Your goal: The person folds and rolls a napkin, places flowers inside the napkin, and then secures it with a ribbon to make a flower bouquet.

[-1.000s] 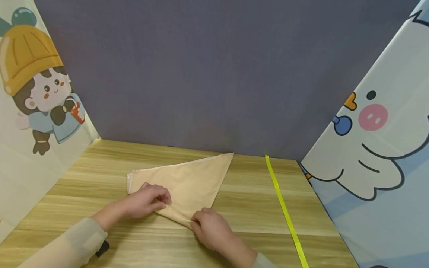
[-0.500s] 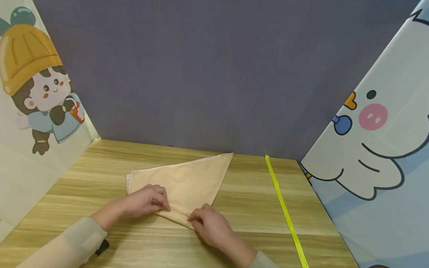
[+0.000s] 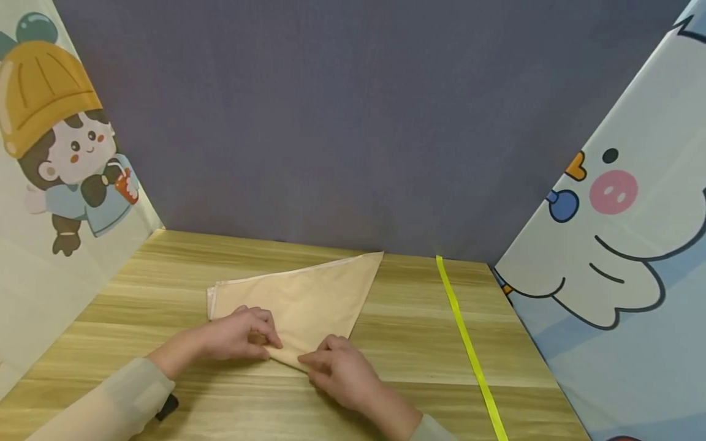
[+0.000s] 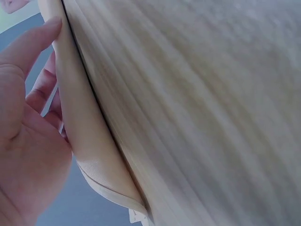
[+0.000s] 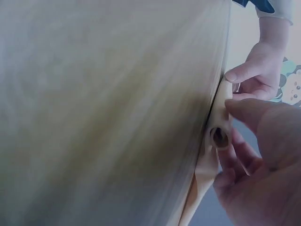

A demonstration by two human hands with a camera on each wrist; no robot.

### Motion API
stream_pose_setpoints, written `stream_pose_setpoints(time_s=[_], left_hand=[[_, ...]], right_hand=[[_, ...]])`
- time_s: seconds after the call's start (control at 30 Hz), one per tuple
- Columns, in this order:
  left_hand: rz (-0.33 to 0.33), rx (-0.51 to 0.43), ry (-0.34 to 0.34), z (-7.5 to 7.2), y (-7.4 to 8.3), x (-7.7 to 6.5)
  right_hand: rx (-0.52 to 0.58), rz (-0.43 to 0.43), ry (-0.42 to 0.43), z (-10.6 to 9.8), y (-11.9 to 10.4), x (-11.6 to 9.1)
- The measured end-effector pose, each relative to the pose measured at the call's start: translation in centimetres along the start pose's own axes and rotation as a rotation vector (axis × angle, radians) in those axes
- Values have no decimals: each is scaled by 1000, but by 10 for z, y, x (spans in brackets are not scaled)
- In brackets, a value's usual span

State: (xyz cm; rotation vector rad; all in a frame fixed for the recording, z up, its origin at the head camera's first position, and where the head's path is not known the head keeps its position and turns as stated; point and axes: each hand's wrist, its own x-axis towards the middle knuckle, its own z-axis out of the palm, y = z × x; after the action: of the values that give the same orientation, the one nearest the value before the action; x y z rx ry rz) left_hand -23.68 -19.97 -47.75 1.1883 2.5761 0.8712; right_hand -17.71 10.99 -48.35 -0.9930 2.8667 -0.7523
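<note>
A beige cloth point(image 3: 314, 300), folded into a rough triangle, lies on the wooden table with its sharp corner pointing to the back. Its near edge is turned up into a narrow roll, whose hollow end point(image 5: 219, 137) shows in the right wrist view. My left hand point(image 3: 242, 334) holds the left part of this edge, thumb in front and curled fingers over the top. Close by on the right, my right hand point(image 3: 344, 373) pinches the roll near its end between thumb and fingers. In the left wrist view the thumb point(image 4: 40, 40) presses the cloth's rolled edge.
A yellow strip point(image 3: 469, 349) runs front to back along the table's right side. Behind stands a dark grey panel point(image 3: 331, 122), with cartoon-printed panels at left and right. Something small and black point(image 3: 168, 407) shows beside the left sleeve.
My right hand has shifted slightly left along the near edge, and the edge has rolled inward a little. The left thumb and fingers have come down onto the edge.
</note>
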Motion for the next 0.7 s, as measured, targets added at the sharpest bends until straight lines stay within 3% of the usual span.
stream_pose_setpoints(time_s=[0.17,0.4,0.7], left_hand=[[2,10,-3,0,1,1],[52,79,32,0,2,3],[13,105,100,2,3,8]], right_hand=[[59,62,-61,0,0,3],[15,108,-72,-1,-4,6],[61,160,-41,-3,-5,3]])
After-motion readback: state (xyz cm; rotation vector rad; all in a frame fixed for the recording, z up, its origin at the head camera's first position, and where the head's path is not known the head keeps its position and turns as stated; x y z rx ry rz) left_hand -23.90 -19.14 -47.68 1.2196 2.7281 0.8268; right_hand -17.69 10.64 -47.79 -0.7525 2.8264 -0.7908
